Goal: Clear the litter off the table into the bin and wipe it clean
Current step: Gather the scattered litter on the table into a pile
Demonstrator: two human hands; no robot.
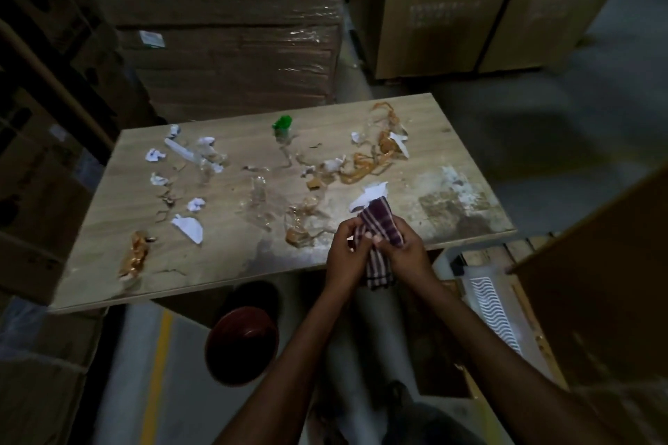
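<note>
Both hands over near edge of desk [108,256]. Left hand [347,253] and right hand [407,250] pinch checked cloth [383,224], fingers curled round it. Paper scraps [188,226], clear plastic wrap [258,200], brown tape strips [365,168], green-capped bottle [282,128] scattered across desk. Red bin [241,345] on floor below desk edge.

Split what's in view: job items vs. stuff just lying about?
Job: table, paper scraps, brown wrappers, green-capped bottle, red bin, checked cloth held by left hand and right hand.
Lying about: wrapped cardboard boxes, white wavy-patterned panel.
</note>
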